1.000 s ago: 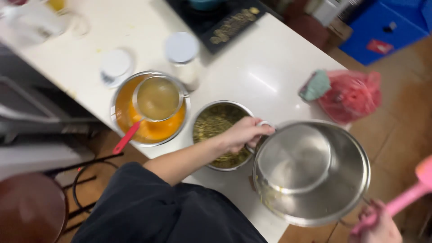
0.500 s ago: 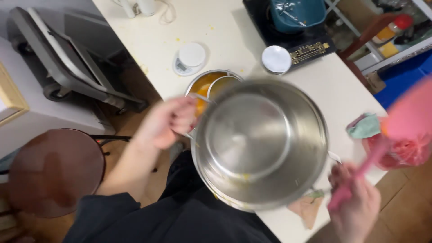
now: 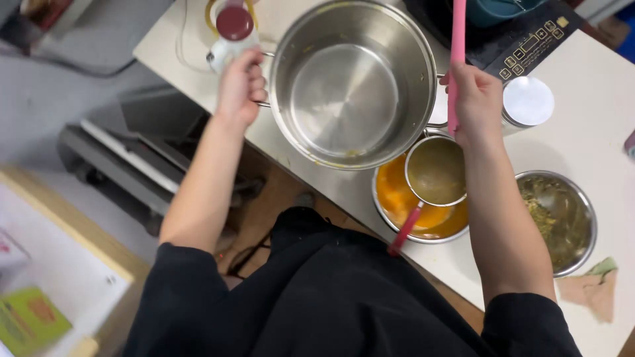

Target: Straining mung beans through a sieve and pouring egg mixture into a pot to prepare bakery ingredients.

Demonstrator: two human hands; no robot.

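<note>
left hand [image 3: 241, 86] clamped on the side handle of a large steel pot [image 3: 354, 82], held tilted over the white surface [image 3: 589, 139], right hand [image 3: 475, 99] wrapped around a pink spatula [image 3: 457, 46] at the rim. inside nearly scraped out, only yellow smears left near the lower wall. just beside: bowl of orange liquid [image 3: 397, 201] under a red-handled strainer [image 3: 433, 175], apparently already filled.

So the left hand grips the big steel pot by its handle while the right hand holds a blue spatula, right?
Not quite: the head view shows the spatula in the right hand is pink, not blue. The left hand does grip the big steel pot by its handle.
</note>
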